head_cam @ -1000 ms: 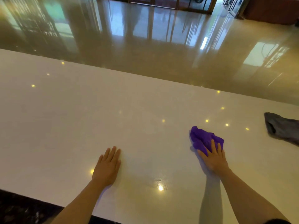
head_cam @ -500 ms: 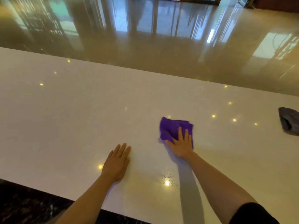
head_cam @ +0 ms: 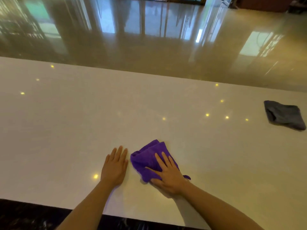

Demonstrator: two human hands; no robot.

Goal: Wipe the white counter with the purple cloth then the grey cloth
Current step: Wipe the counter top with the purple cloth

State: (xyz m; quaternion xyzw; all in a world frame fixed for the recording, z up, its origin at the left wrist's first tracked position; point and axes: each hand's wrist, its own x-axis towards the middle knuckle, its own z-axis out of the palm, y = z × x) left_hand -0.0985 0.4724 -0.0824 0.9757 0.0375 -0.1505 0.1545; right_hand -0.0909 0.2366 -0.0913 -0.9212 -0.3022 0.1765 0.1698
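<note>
Worktop (head_cam: 69,130) first: white and glossy under our arms. Our grey cloth (head_cam: 284,115) lies crumpled far right. Our purple cloth (head_cam: 146,159) sits near the front edge, pinned under our flat, spread right hand (head_cam: 169,175); our left hand (head_cam: 115,166) rests flat and empty just beside it.

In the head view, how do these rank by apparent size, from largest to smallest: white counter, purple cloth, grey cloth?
1. white counter, by far the largest.
2. purple cloth and grey cloth: they look about alike. The purple one is nearer and partly under the right hand, so I do not rank them.
</note>
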